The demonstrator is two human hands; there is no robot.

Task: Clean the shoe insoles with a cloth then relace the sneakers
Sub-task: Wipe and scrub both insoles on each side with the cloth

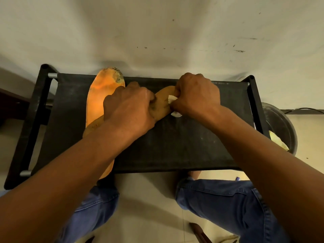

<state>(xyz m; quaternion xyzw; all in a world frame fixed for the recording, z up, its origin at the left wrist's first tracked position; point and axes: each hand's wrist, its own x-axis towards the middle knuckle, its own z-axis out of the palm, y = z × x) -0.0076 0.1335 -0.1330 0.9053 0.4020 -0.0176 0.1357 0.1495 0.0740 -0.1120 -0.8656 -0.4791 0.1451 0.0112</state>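
**Both hands on one insole, cloth pinched at its toe end**

Here, closest to me, I see two knees in blue jeans over a pale tiled floor, and both forearms reaching forward onto a low black table with a fabric top and a dark frame.

On that table my left hand lies over the middle of a tan insole, fingers curled down around it and pinning it in place. This insole runs at a slant from lower left to upper right, and its lower end passes under my left forearm. My right hand is clenched around a small white cloth, which shows between the fingers and again just below the hand; the hand presses the cloth against the upper end of the same insole.

Just left of the hands, a second insole, bright orange, lies lengthwise on the table, its far tip dark with grime and reaching past the table's far edge. The tan insole crosses over it.

Off the right end of the table stands a dark round bin with something pale yellow inside. Beyond the table rises a scuffed off-white wall.
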